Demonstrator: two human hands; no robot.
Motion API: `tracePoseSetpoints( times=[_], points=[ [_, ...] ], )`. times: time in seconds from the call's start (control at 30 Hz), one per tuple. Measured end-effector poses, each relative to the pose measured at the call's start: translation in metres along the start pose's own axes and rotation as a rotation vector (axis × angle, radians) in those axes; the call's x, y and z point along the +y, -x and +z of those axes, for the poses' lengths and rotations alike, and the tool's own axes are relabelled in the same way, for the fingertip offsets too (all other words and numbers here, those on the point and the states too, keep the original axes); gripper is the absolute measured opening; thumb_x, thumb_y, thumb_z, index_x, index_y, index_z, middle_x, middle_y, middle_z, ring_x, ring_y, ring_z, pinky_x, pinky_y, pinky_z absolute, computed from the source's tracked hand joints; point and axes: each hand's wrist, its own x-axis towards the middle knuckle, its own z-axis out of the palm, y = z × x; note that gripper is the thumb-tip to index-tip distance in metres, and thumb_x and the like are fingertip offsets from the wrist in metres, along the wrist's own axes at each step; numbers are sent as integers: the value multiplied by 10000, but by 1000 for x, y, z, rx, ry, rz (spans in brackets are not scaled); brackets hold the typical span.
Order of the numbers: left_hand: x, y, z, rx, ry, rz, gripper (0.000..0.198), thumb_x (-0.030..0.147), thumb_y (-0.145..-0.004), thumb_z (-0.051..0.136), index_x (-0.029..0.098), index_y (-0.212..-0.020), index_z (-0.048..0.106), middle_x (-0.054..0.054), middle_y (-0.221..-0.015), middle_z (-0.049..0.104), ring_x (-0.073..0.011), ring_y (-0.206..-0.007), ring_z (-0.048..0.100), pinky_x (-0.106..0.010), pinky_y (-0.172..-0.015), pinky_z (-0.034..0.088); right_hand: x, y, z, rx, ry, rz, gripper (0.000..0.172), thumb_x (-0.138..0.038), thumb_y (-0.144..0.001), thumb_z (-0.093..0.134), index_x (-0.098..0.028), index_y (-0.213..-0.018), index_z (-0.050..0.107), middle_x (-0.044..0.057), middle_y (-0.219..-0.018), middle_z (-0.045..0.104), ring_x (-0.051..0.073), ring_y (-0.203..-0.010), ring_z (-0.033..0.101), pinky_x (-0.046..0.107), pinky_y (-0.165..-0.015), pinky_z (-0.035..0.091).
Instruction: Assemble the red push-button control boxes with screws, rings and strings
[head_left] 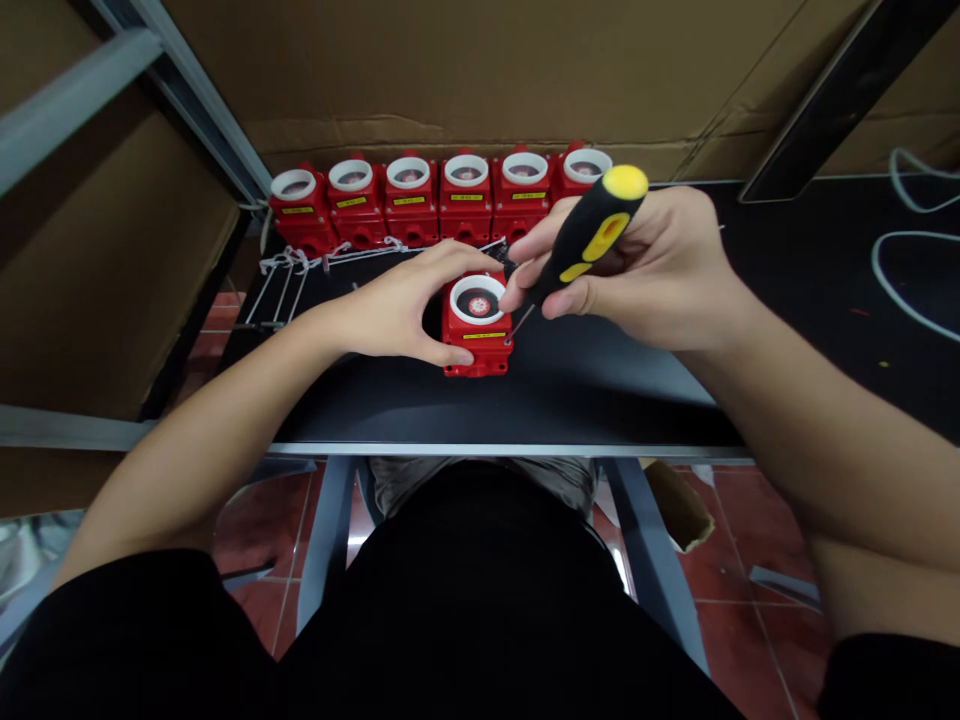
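A small red box (478, 338) with a white ring on top and a yellow label sits on the black table (570, 390) in front of me. My left hand (401, 305) is wrapped round its left side and back, gripping it. My right hand (637, 265) grips a black and yellow screwdriver (589, 238), tilted, with its thin shaft pointing down to the box's right front corner.
Several matching red boxes (439, 195) stand in a row at the back of the table against brown cardboard. Thin white pieces (292, 265) lie left of them. White cable (911, 280) curls at the far right. Grey metal frame bars (187, 90) run at the left.
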Motion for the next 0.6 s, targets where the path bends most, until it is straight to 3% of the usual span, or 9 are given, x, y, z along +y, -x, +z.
tracePoseSetpoints(
  times=[0.13, 0.33, 0.47, 0.6],
  points=[
    [-1, 1, -1, -1, -1, -4, 976, 735, -837, 1024, 317, -1655, 694, -162, -1699, 716, -449, -1554, 662, -629, -1360, 547, 9, -2, 2, 27, -57, -20, 452, -498, -801, 1172, -275, -1131, 958, 52, -1051, 927, 297, -969, 921, 496, -981, 804],
    [2, 1, -3, -11, -1, 4, 922, 724, -874, 1004, 310, -1644, 712, -154, -1684, 731, -440, -1552, 658, -610, -1359, 537, 27, -6, -1, 24, -73, -49, 477, -567, -829, 1146, -277, -1158, 958, 59, -1005, 910, 260, -909, 869, 348, -700, 636],
    [1, 0, -2, -10, -3, 13, 898, 693, -872, 1016, 300, -1623, 720, -160, -1674, 733, -431, -1520, 675, -601, -1348, 543, 27, -8, -1, -21, -112, -67, 400, -542, -887, 1109, -282, -1135, 934, 21, -877, 821, 228, -860, 803, 349, -728, 619],
    [0, -1, -1, -6, 10, 18, 891, 698, -860, 1023, 300, -1595, 715, -161, -1632, 750, -425, -1476, 689, -594, -1322, 562, 21, -7, 0, -46, -109, -39, 426, -570, -906, 1085, -304, -1180, 897, 31, -970, 819, 244, -934, 816, 363, -774, 645]
  ],
)
